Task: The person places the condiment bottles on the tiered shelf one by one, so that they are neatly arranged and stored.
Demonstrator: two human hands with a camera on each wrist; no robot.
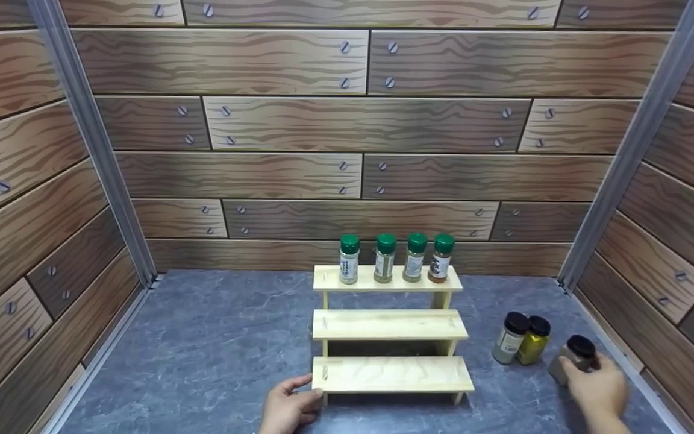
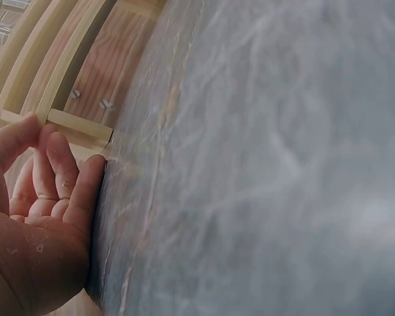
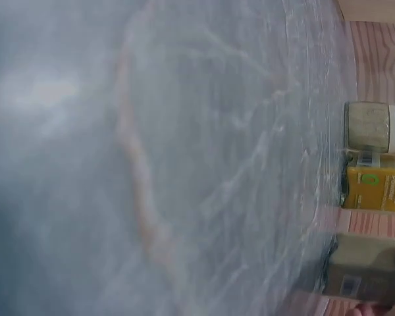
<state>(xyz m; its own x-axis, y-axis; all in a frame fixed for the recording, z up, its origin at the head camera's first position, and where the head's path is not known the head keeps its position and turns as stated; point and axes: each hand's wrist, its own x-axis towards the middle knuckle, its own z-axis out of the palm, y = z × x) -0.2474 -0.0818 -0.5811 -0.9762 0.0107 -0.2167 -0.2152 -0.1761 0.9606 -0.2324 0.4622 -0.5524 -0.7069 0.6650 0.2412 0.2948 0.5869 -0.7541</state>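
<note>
A pale three-step wooden rack (image 1: 389,325) stands on the grey marbled surface. My left hand (image 1: 287,407) holds the front left corner of its lowest step, thumb at the front edge and fingers along the side. Over on the right, my right hand (image 1: 600,386) grips a spice jar with a black cap (image 1: 580,346); the hand hides part of its body. In the right wrist view, this spice jar (image 3: 365,270) is greyish-brown with a small barcode label. Just left of it stand a yellow spice jar (image 1: 532,345) and a pale-labelled spice jar (image 1: 509,340), both black-capped.
Several green-capped spice jars (image 1: 385,259) stand in a row on the rack's top step. Wood-patterned walls (image 1: 287,123) enclose the surface at the back and both sides, with grey metal posts (image 1: 612,150) at the corners.
</note>
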